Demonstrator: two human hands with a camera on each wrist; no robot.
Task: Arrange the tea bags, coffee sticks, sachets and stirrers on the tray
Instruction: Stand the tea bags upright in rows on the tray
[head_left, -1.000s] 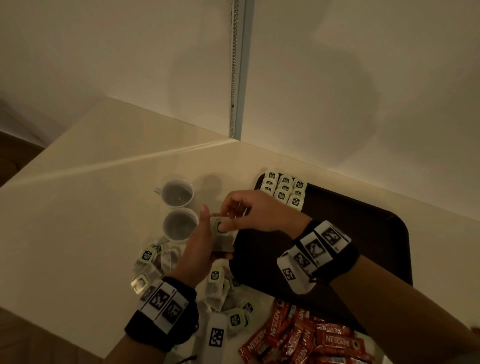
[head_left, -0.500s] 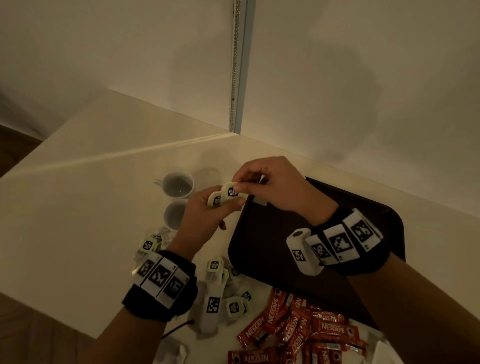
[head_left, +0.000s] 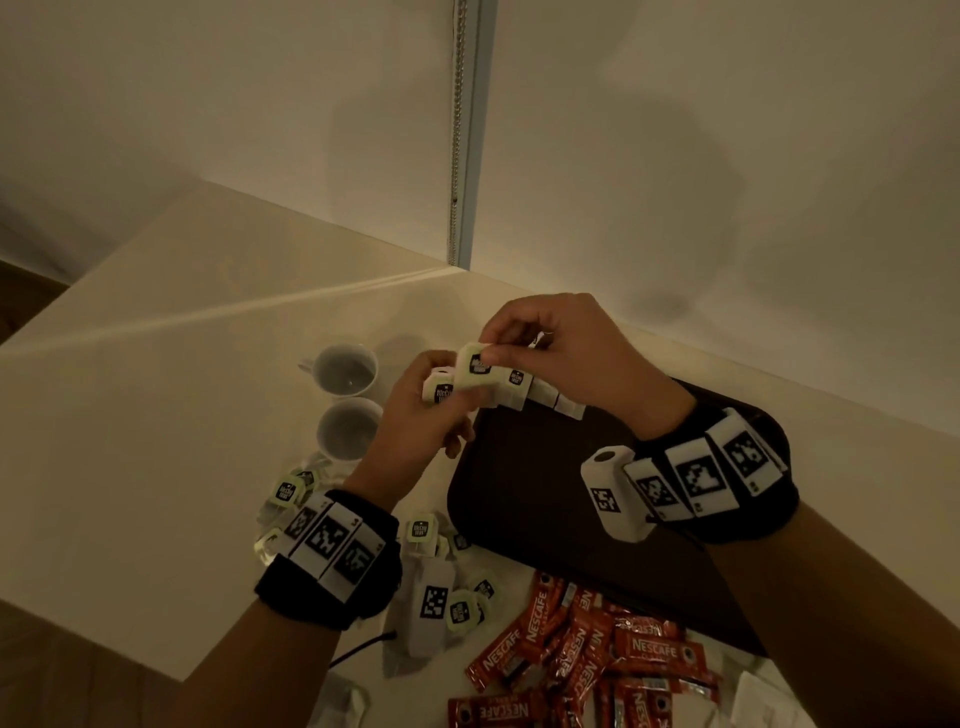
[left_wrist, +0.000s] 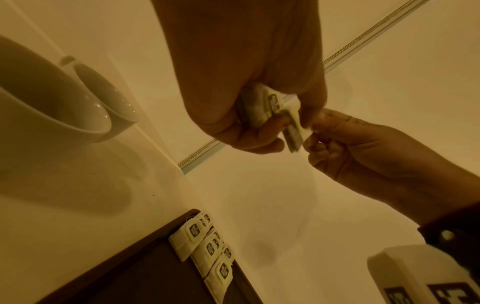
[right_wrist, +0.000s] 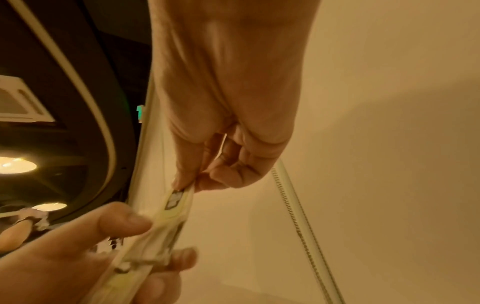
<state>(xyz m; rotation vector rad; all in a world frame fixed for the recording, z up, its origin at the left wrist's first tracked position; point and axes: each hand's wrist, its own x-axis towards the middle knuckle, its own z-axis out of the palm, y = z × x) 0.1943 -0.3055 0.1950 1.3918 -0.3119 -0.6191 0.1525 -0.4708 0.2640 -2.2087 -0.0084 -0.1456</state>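
Tea bags (head_left: 480, 376) fanned sideways, both hands

1. Held tea bags (head_left: 470, 382): a small stack of pale bags with dark-printed tags, raised above the tray's far left corner, gripped between both hands.
2. Tray (head_left: 524, 499): dark, rectangular, rounded corners, flat on the table.
3. Placed tea bags (left_wrist: 207, 250): overlapping rows at the tray's far left corner, tags up.
4. Loose tea bags (head_left: 423, 535): scattered on the table, left of the tray.
5. Coffee sticks (head_left: 587, 660): red Nescafe packets, heaped at the tray's near edge.
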